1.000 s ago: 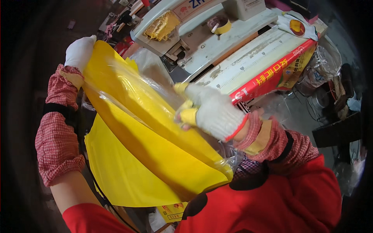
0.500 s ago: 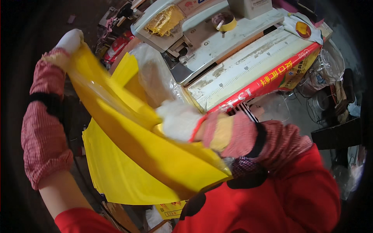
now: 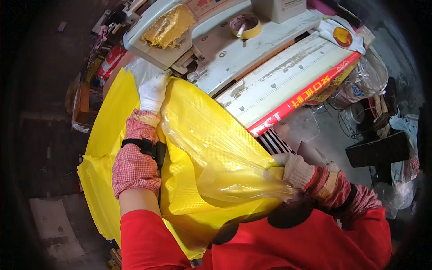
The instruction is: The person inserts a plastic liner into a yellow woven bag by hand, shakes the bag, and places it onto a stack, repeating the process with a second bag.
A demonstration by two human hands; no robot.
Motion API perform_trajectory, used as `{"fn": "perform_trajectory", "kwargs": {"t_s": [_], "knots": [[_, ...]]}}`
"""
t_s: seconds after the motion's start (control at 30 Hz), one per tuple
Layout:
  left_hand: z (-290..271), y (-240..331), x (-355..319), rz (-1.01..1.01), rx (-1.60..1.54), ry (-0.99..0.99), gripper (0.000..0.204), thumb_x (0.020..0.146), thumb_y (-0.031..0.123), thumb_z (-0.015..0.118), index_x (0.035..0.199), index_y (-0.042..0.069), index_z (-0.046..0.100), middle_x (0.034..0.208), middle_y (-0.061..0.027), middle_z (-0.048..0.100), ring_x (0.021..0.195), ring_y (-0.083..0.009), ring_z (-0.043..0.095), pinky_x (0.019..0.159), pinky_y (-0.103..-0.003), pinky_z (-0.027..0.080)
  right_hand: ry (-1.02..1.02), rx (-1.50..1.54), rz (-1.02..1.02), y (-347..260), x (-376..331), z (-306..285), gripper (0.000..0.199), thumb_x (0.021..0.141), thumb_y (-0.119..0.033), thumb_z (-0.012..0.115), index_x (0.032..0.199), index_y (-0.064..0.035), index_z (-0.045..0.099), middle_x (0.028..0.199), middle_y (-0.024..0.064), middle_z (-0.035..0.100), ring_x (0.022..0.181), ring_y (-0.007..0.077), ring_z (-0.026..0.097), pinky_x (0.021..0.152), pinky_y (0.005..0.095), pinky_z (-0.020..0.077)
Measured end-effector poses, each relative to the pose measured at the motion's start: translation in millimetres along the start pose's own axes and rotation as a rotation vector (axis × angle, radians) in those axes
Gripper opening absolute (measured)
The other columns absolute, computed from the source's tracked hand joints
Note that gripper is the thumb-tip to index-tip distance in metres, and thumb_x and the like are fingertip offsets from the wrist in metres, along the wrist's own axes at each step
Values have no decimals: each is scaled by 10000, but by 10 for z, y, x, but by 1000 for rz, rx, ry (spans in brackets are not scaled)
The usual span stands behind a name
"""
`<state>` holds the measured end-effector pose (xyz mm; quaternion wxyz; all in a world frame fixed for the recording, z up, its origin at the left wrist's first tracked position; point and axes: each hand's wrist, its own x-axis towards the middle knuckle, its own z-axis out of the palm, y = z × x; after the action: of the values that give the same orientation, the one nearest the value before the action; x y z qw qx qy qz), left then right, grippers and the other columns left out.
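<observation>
A yellow woven sack with a clear plastic liner spreads across my front, up against the sewing machine. My left hand, in a white glove, grips the sack's far edge close to the machine's needle end; its fingertips are partly hidden. At the other end, my gloved right hand is closed on the gathered corner of sack and liner. More yellow sack material hangs beneath and left of my left forearm.
On the machine table sit a tape roll and a spare white glove. A red printed strip runs along the table's front edge. A ragged yellow cloth covers part of the machine. A dark block stands at right.
My left hand has come from the far left in to the machine, bringing the sack edge along. My right hand has moved right and toward me, so sack and liner now lie spread out.
</observation>
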<state>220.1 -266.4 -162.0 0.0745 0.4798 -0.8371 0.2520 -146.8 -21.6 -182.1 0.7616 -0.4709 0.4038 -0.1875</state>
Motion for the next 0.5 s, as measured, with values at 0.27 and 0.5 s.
{"fn": "perform_trajectory", "kwargs": {"t_s": [0.27,0.5], "knots": [[98,-86,236,-33,-352,36,100,757,153,580,836,145,640,779,-87,597,711,-286,589,613,-366,474,362,-196,-242,-308,-121,234,265,859,-190,560,1065,-27,600,803,25,643,741,96,589,661,269,481],[-381,111,122,69,-387,-85,123,758,157,567,852,113,633,816,-131,614,771,-327,586,685,-407,463,192,-667,244,-422,-102,300,393,909,-420,431,1094,-107,579,749,115,622,683,235,616,587,288,494]]}}
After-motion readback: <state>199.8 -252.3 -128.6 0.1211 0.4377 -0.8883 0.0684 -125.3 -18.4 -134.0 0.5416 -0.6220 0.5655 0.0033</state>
